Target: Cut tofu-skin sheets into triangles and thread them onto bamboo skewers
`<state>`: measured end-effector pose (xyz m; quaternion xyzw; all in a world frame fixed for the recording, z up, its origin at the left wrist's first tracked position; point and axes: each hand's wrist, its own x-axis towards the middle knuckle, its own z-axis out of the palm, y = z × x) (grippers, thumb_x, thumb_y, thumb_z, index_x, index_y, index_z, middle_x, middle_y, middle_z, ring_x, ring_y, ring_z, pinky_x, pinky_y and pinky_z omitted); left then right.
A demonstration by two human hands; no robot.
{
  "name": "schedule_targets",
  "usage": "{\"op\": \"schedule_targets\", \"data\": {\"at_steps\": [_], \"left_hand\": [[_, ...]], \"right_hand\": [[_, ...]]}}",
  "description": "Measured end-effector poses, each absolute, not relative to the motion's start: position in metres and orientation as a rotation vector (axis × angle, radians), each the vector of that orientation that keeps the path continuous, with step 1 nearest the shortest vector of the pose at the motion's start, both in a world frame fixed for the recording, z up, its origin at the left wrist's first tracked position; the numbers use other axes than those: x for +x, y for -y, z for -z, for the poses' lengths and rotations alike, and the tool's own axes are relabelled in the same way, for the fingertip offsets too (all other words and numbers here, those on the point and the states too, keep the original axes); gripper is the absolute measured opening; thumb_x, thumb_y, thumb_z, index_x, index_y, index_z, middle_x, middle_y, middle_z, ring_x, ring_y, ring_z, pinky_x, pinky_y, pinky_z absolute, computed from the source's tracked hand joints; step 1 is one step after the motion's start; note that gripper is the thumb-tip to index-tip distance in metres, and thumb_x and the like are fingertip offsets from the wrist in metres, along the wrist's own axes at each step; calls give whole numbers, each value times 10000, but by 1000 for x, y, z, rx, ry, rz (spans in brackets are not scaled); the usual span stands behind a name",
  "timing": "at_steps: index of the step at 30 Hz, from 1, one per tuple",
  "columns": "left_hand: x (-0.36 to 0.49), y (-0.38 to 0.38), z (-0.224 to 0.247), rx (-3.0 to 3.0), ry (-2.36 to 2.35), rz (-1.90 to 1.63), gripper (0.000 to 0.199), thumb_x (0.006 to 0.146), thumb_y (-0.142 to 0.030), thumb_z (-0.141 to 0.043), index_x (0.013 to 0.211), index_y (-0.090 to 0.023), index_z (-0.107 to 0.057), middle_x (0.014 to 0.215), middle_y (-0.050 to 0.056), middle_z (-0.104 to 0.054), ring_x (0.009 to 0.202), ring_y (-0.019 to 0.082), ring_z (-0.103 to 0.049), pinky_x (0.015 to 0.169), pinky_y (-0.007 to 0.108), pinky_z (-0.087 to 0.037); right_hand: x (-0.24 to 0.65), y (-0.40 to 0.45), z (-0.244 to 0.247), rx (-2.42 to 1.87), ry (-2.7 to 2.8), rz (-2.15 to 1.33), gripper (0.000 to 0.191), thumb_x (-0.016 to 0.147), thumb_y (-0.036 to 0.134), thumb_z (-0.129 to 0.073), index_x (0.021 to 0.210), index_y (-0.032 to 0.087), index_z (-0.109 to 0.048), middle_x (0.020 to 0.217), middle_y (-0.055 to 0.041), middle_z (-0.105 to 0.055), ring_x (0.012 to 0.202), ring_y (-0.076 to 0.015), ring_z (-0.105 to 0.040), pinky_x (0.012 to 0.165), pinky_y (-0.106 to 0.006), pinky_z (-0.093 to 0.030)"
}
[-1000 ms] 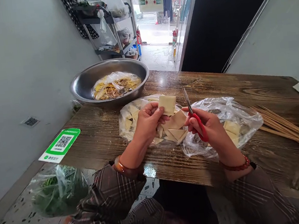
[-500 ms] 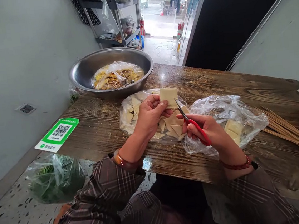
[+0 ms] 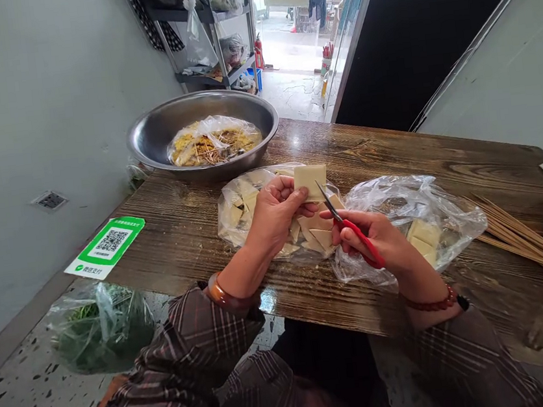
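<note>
Between the thumb and fingers of my left hand [image 3: 279,209] is a pale square tofu sheet [image 3: 310,178], held upright. My right hand [image 3: 370,234] grips red-handled scissors [image 3: 362,240], their dark blades pointing up and left at the sheet's right side. Whether the blades touch the sheet I cannot tell. Beneath both hands lies a spread plastic bag [image 3: 227,225] with several cut tofu sheet pieces [image 3: 323,238], some triangular. A second clear plastic bag [image 3: 392,190] sits to the right, with pale squares [image 3: 424,238] of the same sort inside.
A wide metal basin [image 3: 139,140] at the back left holds a bag of skewered food [image 3: 215,141]. Thin wooden sticks [image 3: 530,239] lie at the right. A green QR card [image 3: 107,247] rests on the table's left edge, above a bag of greens [image 3: 102,327]. Shelving [image 3: 214,40] stands behind.
The tofu sheet in my left hand has shifted slightly right and tilts a little differently. The scissors stay in my right hand beside it, and the view has moved very slightly.
</note>
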<state>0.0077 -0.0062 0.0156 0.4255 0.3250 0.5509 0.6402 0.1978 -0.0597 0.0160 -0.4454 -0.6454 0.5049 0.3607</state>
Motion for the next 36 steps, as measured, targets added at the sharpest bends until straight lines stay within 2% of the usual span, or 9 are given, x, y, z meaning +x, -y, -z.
{"op": "schedule_targets", "data": {"at_steps": [10,18,25,36], "left_hand": [[8,9,-18,981,-746,-1248,359,690,-345,-821,848,-160,-557,695,-14,-679,533,99,-656,540,203,-547],[6,8,-18,970,-734,-1248,369,662,-345,-828,845,-152,-572,660,-17,-674,502,90,-631,514,186,-510],[4,7,-19,1019,-751,-1263,339,719,-404,-779,841,-139,-608,694,-22,-649,487,59,-586,484,169,-467],[4,8,-17,1182,-773,-1131,339,751,-437,-770,772,-125,-637,611,-21,-598,453,50,-523,437,164,-403]], "right_hand": [[194,61,-17,-1164,1642,-1316,609,847,623,-622,1220,146,-684,629,19,-520,493,-94,-439,436,-230,-360],[196,59,-11,-1231,1609,-1317,556,826,537,-685,1206,131,-697,588,53,-439,452,-70,-366,405,-217,-288],[199,58,-12,-1286,1657,-1271,534,796,467,-716,1200,117,-712,636,33,-464,475,-68,-363,418,-220,-300],[201,57,-13,-1285,1730,-1225,558,809,470,-676,1230,105,-705,632,22,-470,506,-90,-401,457,-235,-349]]}}
